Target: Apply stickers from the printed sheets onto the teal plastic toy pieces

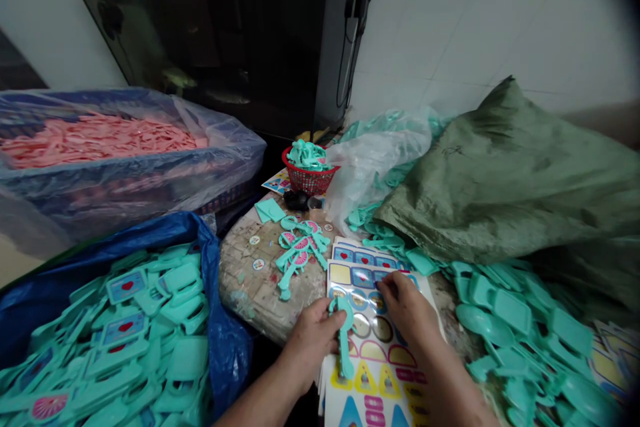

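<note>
My left hand (314,337) is closed around a teal plastic toy piece (344,340), holding it over a sticker sheet (373,347). My right hand (407,310) rests on the same sheet, fingertips pinched at a sticker near its upper part; what they hold is too small to make out. Several finished teal pieces with pink round stickers (300,247) lie on the worn board (250,280) just beyond the sheet.
A blue-lined bin of teal parts (125,340) sits at the left, a bagged bin of pink parts (95,140) behind it. A red basket (307,177) holds teal parts. A green sack (510,173) and loose teal pieces (520,333) lie at the right.
</note>
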Motion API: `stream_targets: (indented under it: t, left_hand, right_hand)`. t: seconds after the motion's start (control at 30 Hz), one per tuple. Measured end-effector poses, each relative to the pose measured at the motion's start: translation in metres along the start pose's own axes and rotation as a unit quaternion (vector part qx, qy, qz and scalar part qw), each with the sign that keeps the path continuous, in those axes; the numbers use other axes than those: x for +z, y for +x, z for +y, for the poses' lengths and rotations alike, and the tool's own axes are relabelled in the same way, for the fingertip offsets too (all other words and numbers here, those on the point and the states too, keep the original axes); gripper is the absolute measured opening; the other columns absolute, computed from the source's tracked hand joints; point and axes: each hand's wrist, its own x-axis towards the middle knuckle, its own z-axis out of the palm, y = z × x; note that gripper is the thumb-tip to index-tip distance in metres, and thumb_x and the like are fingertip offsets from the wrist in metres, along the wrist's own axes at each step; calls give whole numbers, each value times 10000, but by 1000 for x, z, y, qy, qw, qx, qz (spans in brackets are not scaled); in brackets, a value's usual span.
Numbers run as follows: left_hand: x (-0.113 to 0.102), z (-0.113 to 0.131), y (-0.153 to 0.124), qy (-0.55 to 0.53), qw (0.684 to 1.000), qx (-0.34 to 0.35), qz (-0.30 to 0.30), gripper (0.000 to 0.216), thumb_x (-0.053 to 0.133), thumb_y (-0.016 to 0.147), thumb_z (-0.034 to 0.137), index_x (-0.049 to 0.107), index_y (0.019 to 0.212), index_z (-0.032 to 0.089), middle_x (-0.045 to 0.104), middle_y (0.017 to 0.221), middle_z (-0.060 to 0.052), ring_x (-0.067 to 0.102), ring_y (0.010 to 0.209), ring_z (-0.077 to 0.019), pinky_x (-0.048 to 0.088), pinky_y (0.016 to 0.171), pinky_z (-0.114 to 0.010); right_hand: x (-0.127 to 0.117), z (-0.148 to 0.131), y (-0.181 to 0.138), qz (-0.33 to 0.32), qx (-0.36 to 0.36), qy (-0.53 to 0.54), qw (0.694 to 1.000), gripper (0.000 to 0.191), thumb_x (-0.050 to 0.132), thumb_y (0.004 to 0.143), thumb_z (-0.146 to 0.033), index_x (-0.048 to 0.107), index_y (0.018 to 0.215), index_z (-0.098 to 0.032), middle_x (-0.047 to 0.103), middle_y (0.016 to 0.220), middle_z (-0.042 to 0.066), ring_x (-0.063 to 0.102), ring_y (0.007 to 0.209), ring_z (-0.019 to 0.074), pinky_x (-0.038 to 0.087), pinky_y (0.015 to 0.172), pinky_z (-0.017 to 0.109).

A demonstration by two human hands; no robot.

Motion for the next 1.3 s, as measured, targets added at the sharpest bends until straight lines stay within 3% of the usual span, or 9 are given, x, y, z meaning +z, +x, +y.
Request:
stream_targets:
  t: [0.33,0.53,0.7,0.87,0.97,1.1,1.23,1.3]
  left_hand:
    - [-1,-4,5,3,1000,-3,-5,403,691,595,399,559,884,151,605,692,9,581,575,-115,464,559,-237]
    - [-1,-4,4,6,1000,4,-12,400,681,608,392,547,892,145,607,701,4,596,616,-130,475,578,-240]
    - [-3,-6,5,11,1000,10,-18,374,658,652,368,560,929,136,579,684,14,578,604,-119,469,579,-240]
    - [-4,-8,6,16,1000,15,-18,368,639,677,350,565,966,134,593,718,5,579,619,-117,467,586,-239]
    - [-3,-7,5,18,1000,14,-16,352,633,675,342,564,949,130,609,748,-6,586,628,-122,476,591,-247]
    - [-1,-7,4,19,1000,19,-7,298,621,682,330,563,892,127,598,705,6,571,586,-109,462,552,-227]
    - [-1,-6,3,16,1000,22,-9,276,627,679,307,575,879,124,595,693,7,570,572,-107,450,532,-214]
    - [-2,-4,2,11,1000,20,-15,290,636,679,304,578,898,124,609,716,-5,588,590,-119,460,544,-223]
  right_hand:
    - [-2,-2,-2,-23,21,-11,999,164,439,832,-374,506,760,-242,612,715,1,566,653,178,333,538,266]
    - [1,-9,-6,-2,54,-12,998,170,418,839,-377,501,780,-240,611,819,34,554,714,205,292,536,278]
    - [-1,-9,-6,-17,53,27,998,149,486,795,-382,512,731,-250,594,728,3,528,668,187,291,545,275]
    - [-2,-8,0,-17,98,109,989,226,596,696,-444,509,654,-239,559,602,-14,478,582,175,269,526,276]
    - [-8,-9,5,-47,108,210,971,288,649,636,-460,494,584,-224,487,514,-40,414,508,138,260,493,262]
    - [-28,-12,5,-91,109,378,915,387,623,633,-566,460,616,-216,358,520,-74,273,445,87,206,436,239]
    - [-55,-13,-3,-71,93,500,858,453,585,670,-591,337,596,-219,212,566,-93,145,458,72,185,426,223]
    - [-63,-16,-13,-65,102,540,833,440,631,671,-553,366,603,-208,225,570,-90,160,467,68,197,431,208]
